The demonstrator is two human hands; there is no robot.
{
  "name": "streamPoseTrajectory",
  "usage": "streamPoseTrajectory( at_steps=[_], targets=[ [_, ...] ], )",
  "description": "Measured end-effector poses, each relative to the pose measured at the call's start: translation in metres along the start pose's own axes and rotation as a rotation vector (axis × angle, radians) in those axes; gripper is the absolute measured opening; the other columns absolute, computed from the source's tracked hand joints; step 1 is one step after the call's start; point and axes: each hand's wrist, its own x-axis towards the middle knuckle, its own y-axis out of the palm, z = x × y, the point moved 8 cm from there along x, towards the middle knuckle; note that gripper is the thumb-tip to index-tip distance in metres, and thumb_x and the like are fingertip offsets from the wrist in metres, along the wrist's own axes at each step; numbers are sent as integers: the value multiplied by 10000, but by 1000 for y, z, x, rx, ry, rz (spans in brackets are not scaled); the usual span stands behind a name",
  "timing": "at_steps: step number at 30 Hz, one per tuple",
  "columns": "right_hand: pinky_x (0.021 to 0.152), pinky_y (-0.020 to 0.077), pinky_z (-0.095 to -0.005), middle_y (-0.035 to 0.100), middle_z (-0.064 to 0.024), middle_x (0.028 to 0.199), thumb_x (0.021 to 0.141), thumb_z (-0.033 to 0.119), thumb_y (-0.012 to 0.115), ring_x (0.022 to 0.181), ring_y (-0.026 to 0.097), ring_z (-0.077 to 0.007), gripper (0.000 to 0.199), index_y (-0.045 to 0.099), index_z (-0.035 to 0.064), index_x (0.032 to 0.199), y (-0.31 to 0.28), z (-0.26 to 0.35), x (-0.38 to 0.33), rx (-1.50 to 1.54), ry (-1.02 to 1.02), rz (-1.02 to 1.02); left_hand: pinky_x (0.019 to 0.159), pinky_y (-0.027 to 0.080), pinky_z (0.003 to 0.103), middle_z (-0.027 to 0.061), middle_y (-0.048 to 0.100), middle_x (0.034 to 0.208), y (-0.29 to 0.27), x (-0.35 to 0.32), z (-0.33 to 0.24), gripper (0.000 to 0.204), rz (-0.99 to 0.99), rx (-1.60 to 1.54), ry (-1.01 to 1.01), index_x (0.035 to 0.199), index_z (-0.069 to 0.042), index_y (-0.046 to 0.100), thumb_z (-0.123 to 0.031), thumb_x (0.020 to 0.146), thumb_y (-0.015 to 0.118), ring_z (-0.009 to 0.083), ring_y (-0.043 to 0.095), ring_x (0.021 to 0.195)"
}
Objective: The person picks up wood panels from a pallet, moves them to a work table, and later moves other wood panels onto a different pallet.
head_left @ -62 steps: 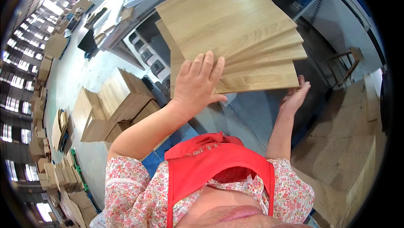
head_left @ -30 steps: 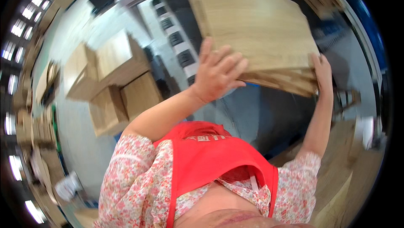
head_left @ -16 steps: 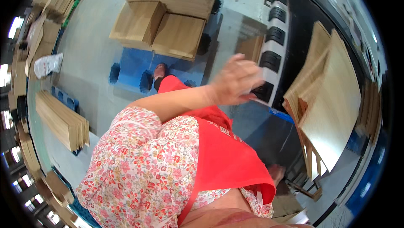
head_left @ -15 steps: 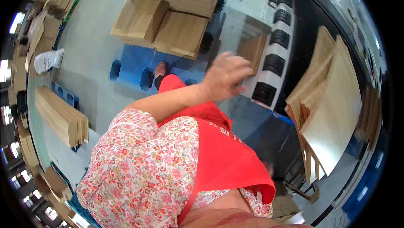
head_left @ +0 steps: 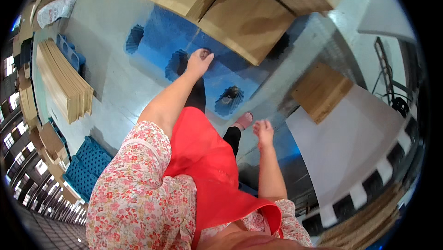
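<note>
My left hand hangs over the blue pallet, below the near edge of a stack of wood-coloured panels. Its fingers are loosely curved, the thumb stands apart, and I see nothing held. Further right and nearer to me, my right hand is raised with its fingers apart and bent, and holds nothing. A single wooden board lies to the right, partly over a pale grey surface. Neither hand touches the panels or the board.
A bundle of upright thin panels stands on the left, with a teal plastic crate nearer to me. A white sack lies at the far left. A black-and-white edged strip curves along the lower right.
The view has swung right and closer to the pallet. My left hand has moved out over the pallet, and my right hand has come into view. The large tilted panels on the right are gone from view.
</note>
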Motion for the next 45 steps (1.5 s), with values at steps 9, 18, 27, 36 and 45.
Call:
streamPoseTrajectory(
  at_steps=[9, 18, 27, 36, 45],
  targets=[
    [757, 504, -350, 544, -120, 1143, 905, 259, 557, 966, 599, -219, 661, 244, -6, 1423, 52, 75, 220, -116, -29, -121, 875, 458, 316, 134, 614, 1109, 39, 180, 127, 479, -271, -375, -332, 1176, 36, 565, -282, 836, 679, 219, 572, 1012],
    [841, 420, -330, 549, -98, 1137, 928, 313, 571, 974, 519, -193, 503, 403, -18, 1267, 92, 165, 299, 126, -247, -164, 783, 469, 290, 77, 615, 1034, 47, 203, 157, 425, -250, -466, -258, 1167, 18, 572, -207, 829, 696, 143, 558, 873],
    [900, 416, -317, 550, -132, 1216, 944, 259, 552, 1064, 525, -199, 482, 432, -78, 1266, 50, 137, 308, 42, -368, -367, 720, 486, 271, 73, 641, 924, 62, 132, 151, 370, -142, -499, -410, 1093, 35, 600, -168, 805, 713, 142, 581, 792],
    [817, 453, -305, 613, -124, 1092, 928, 243, 580, 940, 567, -206, 379, 528, -71, 1134, 39, 149, 281, -100, -447, -374, 757, 512, 293, 141, 635, 1069, 81, 145, 110, 440, 36, -45, -9, 1102, 51, 582, -162, 751, 739, 185, 628, 896],
    [866, 439, -343, 611, -163, 1101, 876, 257, 633, 992, 574, -242, 435, 539, -79, 1135, 43, 139, 268, -100, -464, -509, 949, 410, 370, 183, 608, 1092, 89, 129, 79, 499, -120, 236, -158, 1048, 16, 636, -315, 690, 741, 300, 504, 1106]
  ],
)
